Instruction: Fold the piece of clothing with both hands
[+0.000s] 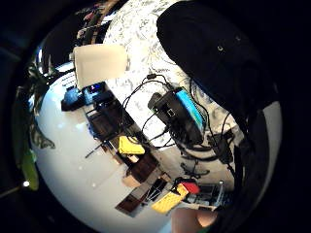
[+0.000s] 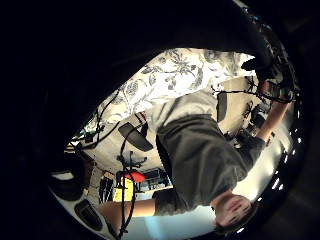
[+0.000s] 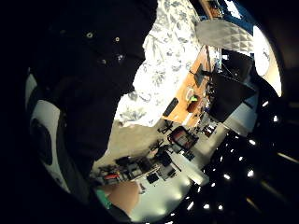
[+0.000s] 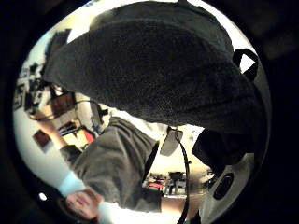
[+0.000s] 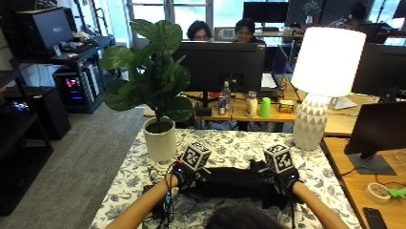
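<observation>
- The garment (image 5: 231,181), black, is held up off the tablecloth (image 5: 241,145) between both hands, on the person's side of the plant pot (image 5: 160,138) and well apart from it.
- Left hand (image 5: 184,175) has one end and right hand (image 5: 282,180) has the other. Both look curled into the cloth, so I'd say each is grasping the garment, though the fingertips themselves are buried in black fabric.
- The span between the hands looks bunched and saggy, not a clean edge. Before folding I'd pull the hands apart a bit until that edge goes straight.
- Keep both hands level. The right end hangs a little lower toward the person, and that would probably give a crooked fold.
- Lay it down flat on the tablecloth first, on the near side of the pot, then bring one half over the other. Folding in mid-air with floppy cloth usually ends in a lump.
- Watch the lamp (image 5: 320,86), off to the right of the pot and farther back. It's clear of the hands now, but a wide swing could get close.
- Dark cloth fills the right thumb side palm view, so the garment is right up against that palm.
</observation>
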Available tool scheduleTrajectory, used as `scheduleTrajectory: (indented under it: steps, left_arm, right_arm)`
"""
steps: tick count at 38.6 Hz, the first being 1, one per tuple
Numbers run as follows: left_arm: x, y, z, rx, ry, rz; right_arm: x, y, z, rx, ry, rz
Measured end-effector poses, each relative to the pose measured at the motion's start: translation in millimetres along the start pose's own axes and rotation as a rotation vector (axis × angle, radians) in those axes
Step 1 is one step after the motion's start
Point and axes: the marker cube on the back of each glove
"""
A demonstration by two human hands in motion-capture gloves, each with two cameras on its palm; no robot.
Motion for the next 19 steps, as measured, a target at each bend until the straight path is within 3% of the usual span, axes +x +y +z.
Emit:
scheduleTrajectory:
  steps: [5, 9, 11, 14, 19]
  left_arm:
    - [-16, -16, -31, 0.029, 0.008, -0.067]
    - [-37, -60, -42, -0.003, 0.013, -0.173]
    - [-47, -85, -43, -0.046, 0.031, -0.258]
    - [-50, -95, -42, -0.126, 0.061, -0.385]
    - [-54, -123, -20, -0.226, 0.1, -0.481]
  right_arm:
    - [21, -11, -40, 0.004, 0.018, 0.059]
    - [39, -50, -51, -0.046, 0.049, 0.144]
    - [45, -77, -52, -0.069, 0.071, 0.204]
    - [45, -103, -52, -0.052, 0.104, 0.328]
    - [34, -129, -46, 0.03, 0.089, 0.335]
